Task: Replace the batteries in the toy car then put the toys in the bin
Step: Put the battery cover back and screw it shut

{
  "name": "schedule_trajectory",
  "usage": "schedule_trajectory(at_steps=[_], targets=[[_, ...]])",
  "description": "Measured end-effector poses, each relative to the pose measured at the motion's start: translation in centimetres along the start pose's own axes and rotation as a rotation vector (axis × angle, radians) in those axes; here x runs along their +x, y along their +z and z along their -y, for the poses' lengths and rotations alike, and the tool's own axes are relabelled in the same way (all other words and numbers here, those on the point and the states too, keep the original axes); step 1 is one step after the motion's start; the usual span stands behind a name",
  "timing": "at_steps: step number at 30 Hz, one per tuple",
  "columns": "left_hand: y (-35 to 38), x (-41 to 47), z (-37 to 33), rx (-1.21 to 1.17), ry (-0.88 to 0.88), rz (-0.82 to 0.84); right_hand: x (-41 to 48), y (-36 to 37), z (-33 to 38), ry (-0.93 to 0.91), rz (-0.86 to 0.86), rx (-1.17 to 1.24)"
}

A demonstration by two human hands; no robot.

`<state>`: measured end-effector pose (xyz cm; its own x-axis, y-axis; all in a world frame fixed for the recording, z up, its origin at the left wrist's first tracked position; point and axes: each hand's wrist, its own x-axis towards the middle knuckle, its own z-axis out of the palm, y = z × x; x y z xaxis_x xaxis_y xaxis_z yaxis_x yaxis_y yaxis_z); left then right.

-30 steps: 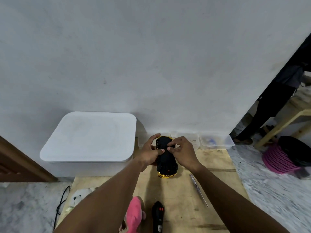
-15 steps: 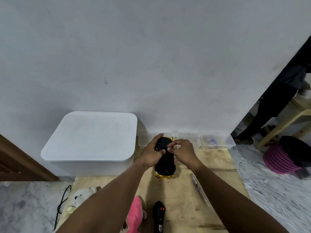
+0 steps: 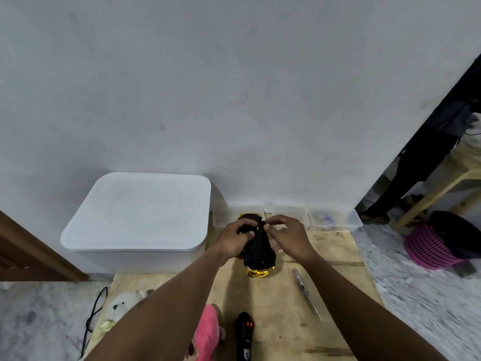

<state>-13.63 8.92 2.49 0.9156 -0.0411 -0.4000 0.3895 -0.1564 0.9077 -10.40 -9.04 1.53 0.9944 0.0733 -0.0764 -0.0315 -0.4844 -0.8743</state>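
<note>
At frame centre on the pale wooden table [image 3: 286,321], the upturned black-and-gold plastic toy car [image 3: 257,252] lies lengthwise up the frame, the left hand [image 3: 234,238] gripping its left flank, the right hand [image 3: 286,233] pinching at its far end.

The toy car [image 3: 259,252] has a matt black plastic underside and a glossy, mirror-like gold body, the board [image 3: 281,308] is pale bare wood, the bin [image 3: 138,212] smooth matt white plastic, the trays [image 3: 335,220] clear plastic, and the pink toy [image 3: 207,327] soft plush.
</note>
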Motion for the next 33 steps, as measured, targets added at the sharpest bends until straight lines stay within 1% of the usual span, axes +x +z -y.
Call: schedule_trajectory(at_steps=[1,2,3,4,5,6,7,8,9,12,14,16,18,20,21,22,23,25,27,30,33], targets=[[-0.1,0.0,0.0,-0.009,-0.013,0.004,-0.3,-0.4,-1.1,0.034,-0.056,-0.005],[-0.1,0.0,-0.1,-0.016,-0.023,0.005,-0.6,-0.9,-2.5,0.067,-0.102,-0.070],[-0.2,0.0,-0.1,-0.019,-0.029,0.002,-1.1,-1.4,-4.1,0.101,-0.110,-0.181],[-0.3,0.0,-0.1,-0.021,-0.033,-0.002,-1.7,-1.9,-5.6,0.159,-0.059,-0.336],[-0.4,0.0,0.0,-0.021,-0.036,-0.005,-2.3,-2.3,-7.1,0.234,0.038,-0.495],[-0.5,0.1,0.1,-0.024,-0.039,-0.007,-3.1,-2.6,-8.3,0.330,0.148,-0.613],[-0.6,0.1,0.2,-0.028,-0.043,-0.006,-3.9,-2.8,-9.5,0.416,0.246,-0.678],[-0.7,0.1,0.3,-0.031,-0.049,-0.003,-4.7,-2.9,-10.2,0.478,0.310,-0.707],[-0.7,0.0,0.3,-0.031,-0.056,0.000,-5.4,-2.8,-11.0,0.503,0.324,-0.721],[-0.7,0.0,0.2,-0.027,-0.062,0.012,-6.3,-2.5,-12.3,0.482,0.229,-0.713],[-0.7,0.0,0.0,-0.012,-0.061,0.022,-5.8,-2.5,-12.3,0.480,0.190,-0.649],[-0.7,-0.1,-0.4,-0.003,-0.067,0.030,-4.8,-2.8,-10.9,0.474,0.131,-0.498],[-0.7,-0.2,-1.1,-0.011,-0.072,0.027,-3.7,-3.5,-7.6,0.370,0.038,-0.337],[-0.6,-0.3,-2.0,-0.015,-0.065,0.024,-2.7,-4.4,-3.1,0.299,-0.103,0.065],[-0.6,-0.5,-2.7,-0.009,-0.053,0.023,-2.3,-5.0,-0.6,0.255,-0.141,0.254],[-0.6,-0.6,-3.3,-0.004,-0.042,0.022,-1.9,-5.4,1.7,0.198,-0.162,0.381],[-0.7,-0.9,-3.9,-0.002,-0.031,0.021,-1.6,-5.8,3.7,0.132,-0.164,0.444],[-0.7,-1.3,-5.2,-0.006,-0.007,0.023,-1.0,-6.0,7.2,0.016,-0.154,0.498],[-0.8,-1.9,-6.4,-0.013,0.019,0.027,-0.5,-6.0,9.8,-0.078,-0.131,0.499],[-0.9,-2.6,-7.8,-0.014,0.034,0.036,-0.3,-5.6,11.7,-0.168,-0.122,0.403],[-1.3,-3.0,-8.8,-0.018,0.024,0.044,-0.1,-5.3,12.5,-0.218,-0.150,0.286]])
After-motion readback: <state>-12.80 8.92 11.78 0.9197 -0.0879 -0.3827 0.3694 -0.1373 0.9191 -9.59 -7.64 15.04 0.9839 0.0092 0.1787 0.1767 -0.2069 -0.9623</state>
